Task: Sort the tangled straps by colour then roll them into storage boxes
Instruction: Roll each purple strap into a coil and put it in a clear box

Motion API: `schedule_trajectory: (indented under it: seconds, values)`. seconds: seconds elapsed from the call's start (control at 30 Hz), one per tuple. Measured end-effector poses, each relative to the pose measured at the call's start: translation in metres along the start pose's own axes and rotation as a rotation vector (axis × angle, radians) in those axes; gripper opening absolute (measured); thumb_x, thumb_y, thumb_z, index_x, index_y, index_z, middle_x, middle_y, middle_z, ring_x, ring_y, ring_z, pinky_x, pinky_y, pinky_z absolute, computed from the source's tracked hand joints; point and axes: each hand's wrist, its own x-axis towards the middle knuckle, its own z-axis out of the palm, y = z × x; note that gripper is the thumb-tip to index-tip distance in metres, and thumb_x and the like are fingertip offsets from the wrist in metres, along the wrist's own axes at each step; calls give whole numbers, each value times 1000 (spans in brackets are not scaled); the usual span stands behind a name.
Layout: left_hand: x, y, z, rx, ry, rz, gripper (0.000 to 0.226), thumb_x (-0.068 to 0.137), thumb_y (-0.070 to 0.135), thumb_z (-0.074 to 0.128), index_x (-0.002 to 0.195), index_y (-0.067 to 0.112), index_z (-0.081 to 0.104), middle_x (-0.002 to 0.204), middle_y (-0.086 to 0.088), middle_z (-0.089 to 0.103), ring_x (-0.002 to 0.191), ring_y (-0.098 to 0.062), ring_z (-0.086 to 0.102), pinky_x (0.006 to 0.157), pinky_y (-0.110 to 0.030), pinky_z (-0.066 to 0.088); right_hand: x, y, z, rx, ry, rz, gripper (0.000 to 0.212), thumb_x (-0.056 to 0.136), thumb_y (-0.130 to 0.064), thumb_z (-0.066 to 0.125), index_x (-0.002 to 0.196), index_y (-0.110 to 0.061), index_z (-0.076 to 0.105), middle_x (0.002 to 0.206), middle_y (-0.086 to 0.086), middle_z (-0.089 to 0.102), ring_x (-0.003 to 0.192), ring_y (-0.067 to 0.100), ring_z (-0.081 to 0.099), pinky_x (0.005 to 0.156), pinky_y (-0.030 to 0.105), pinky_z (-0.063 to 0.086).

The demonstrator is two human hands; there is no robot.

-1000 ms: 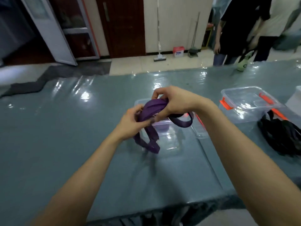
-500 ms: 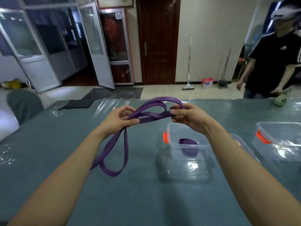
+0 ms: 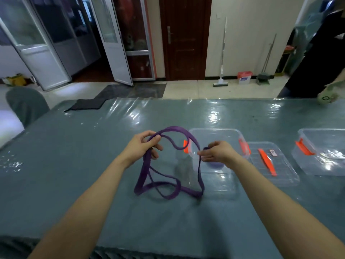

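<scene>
A long purple strap (image 3: 157, 186) hangs in loops between my two hands, its lower loops lying on the grey-green table (image 3: 74, 165). My left hand (image 3: 143, 146) grips the strap near its top bend. My right hand (image 3: 217, 152) pinches the strap's other end over the clear storage box (image 3: 216, 133) with orange latches. A rolled purple strap (image 3: 215, 164) lies inside that box, partly hidden by my right hand.
A clear lid (image 3: 274, 163) with an orange latch lies right of the box. A second clear box (image 3: 321, 152) stands at the far right. A person in black (image 3: 317, 68) stands behind the table's far right edge. A grey chair (image 3: 26, 105) is at the left.
The strap has been unwound from a bundle and spread out. My hands have lowered and moved apart, and the loops now rest on the table.
</scene>
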Motion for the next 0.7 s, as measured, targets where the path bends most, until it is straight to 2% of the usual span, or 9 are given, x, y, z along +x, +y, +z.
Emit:
schedule_trajectory:
  seconds: [0.1,0.17,0.23,0.3,0.37,0.5,0.57,0.63,0.7]
  values:
    - [11,-5,20,-34,73,-28,49,100,58,71,119,13,72,96,-19,81,67,-34,75,67,-41,64,-1,20,6,-399,218,-126,74,78,-26,98,139,-8,60,120,7,72,109,29,73,100,46,59]
    - [17,-10,33,-22,86,-33,46,100,59,71,108,13,73,88,-16,77,63,-33,71,66,-40,61,-9,24,20,-266,197,-224,51,89,-28,89,132,-10,67,120,9,75,98,27,77,94,51,63]
    - [20,-14,46,-37,105,-27,35,97,54,75,97,19,75,76,-12,69,54,-27,62,58,-35,57,-16,21,37,-11,16,-185,34,103,-18,73,133,-5,63,126,21,71,80,29,79,79,49,68]
    - [22,-16,56,-43,147,-10,25,96,43,79,99,18,74,69,-8,63,49,-22,55,52,-32,52,-22,13,51,240,-144,-102,33,109,-2,57,142,0,53,136,26,64,76,32,78,70,40,66]
    - [21,-16,58,-14,199,14,21,99,30,81,110,13,72,66,-7,62,52,-22,51,53,-32,47,-22,4,56,395,-149,-111,38,107,10,49,144,4,52,139,23,61,85,36,77,79,41,65]
    - [9,-12,53,115,270,134,22,96,28,85,115,24,73,69,0,67,59,-18,57,53,-31,53,-22,-24,51,535,-159,-170,34,106,-1,62,139,4,59,121,22,71,90,35,72,82,39,58]
    - [5,-11,50,113,316,173,23,94,32,87,113,31,74,73,3,70,61,-11,62,55,-27,59,-22,-41,46,581,-194,-218,30,105,4,58,135,1,62,113,18,77,89,35,73,80,38,58]
    - [4,-9,46,106,391,207,22,94,37,87,111,34,73,77,1,73,61,-9,64,55,-26,60,-21,-57,42,575,-242,-286,33,103,12,49,128,0,66,115,21,78,89,35,75,80,38,61]
    - [4,-8,40,160,469,228,25,93,45,86,111,36,71,76,-2,72,59,-14,65,54,-34,60,-22,-73,44,541,-288,-351,26,104,1,56,127,2,68,116,24,77,93,35,76,84,40,64]
